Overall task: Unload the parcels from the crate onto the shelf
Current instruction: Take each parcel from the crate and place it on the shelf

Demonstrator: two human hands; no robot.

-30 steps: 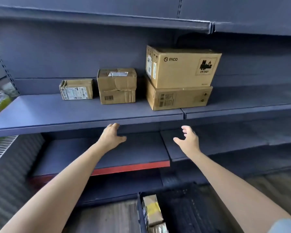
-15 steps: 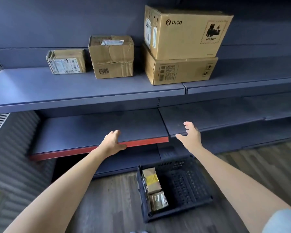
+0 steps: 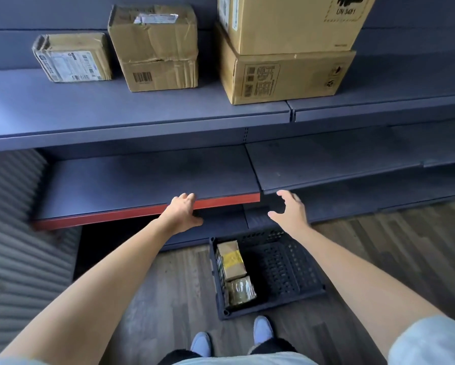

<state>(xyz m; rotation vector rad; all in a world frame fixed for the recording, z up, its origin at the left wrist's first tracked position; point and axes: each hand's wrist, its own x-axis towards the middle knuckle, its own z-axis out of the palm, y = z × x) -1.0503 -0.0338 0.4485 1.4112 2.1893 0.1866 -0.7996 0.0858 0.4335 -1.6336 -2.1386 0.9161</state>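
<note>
Both hands empty, fingers loosely spread: left hand (image 3: 182,212) and right hand (image 3: 291,210) reach forward side by side, apart from each other, above the crate (image 3: 287,262).

Crate: dark, perforated, on the wood floor (image 3: 379,254) just ahead of the feet (image 3: 262,330). Two parcels left inside, both against its left wall: a yellow-taped parcel (image 3: 231,260) farther in, a film-wrapped parcel (image 3: 241,290) nearer. The rest of the crate shows bare.

Judgement: unloading is most of the way through; hands look poised to drop into the crate, spread wide enough to take a parcel from both sides.

Beyond the hands: red-edged lower shelf (image 3: 147,180), bare. Above it, the upper shelf (image 3: 116,111) carries a small labelled box (image 3: 72,57), a creased box (image 3: 156,47) just beside it, and two larger boxes (image 3: 287,48) stacked at right. All are set back from the front edge, probably for stability.
</note>
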